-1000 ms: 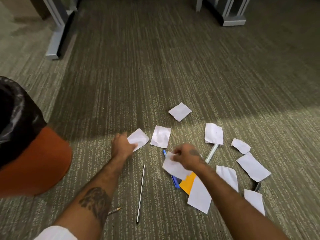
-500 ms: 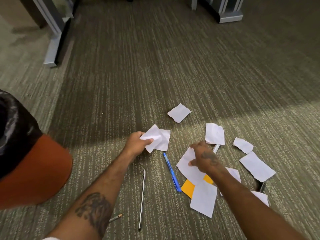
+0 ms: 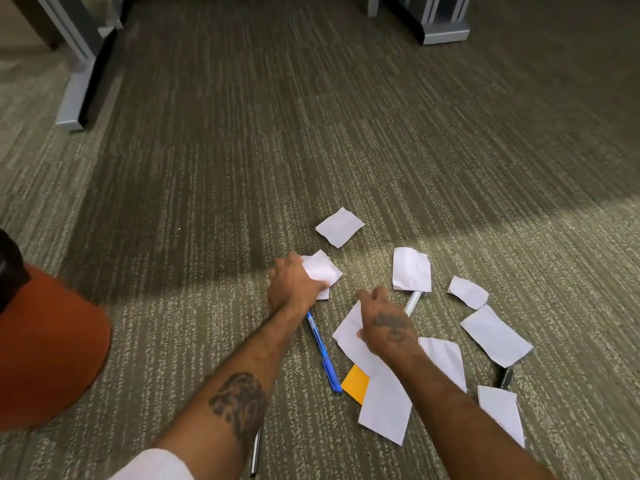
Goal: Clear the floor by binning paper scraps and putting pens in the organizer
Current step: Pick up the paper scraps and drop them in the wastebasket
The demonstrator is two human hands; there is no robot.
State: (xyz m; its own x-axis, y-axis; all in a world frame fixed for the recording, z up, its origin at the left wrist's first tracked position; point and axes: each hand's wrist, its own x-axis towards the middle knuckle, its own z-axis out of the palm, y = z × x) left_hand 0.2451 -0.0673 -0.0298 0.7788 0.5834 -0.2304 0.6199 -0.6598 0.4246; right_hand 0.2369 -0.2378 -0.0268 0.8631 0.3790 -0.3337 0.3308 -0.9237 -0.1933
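Several white paper scraps lie scattered on the carpet. My left hand [image 3: 292, 285] grips a bunch of white scraps [image 3: 320, 270] just above the floor. My right hand [image 3: 384, 323] pinches another white scrap [image 3: 349, 337] by its edge. A blue pen [image 3: 322, 351] lies between my two forearms. A white pen [image 3: 412, 303] pokes out from under a scrap [image 3: 411, 269]. A thin silver pen [image 3: 255, 455] shows under my left forearm. A dark pen [image 3: 505, 377] sits partly under a scrap at the right. An orange note [image 3: 356, 383] lies under white paper.
An orange bin [image 3: 52, 348] with a black liner stands at the left edge. Grey metal furniture feet sit at the far left [image 3: 74, 98] and far right [image 3: 440, 26]. One loose scrap [image 3: 340, 226] lies farthest away; others [image 3: 495, 336] spread to the right.
My left hand has picked up one scrap, moved right and closed on a second one. My right hand has lifted its scrap and shifted right, uncovering the blue pen.
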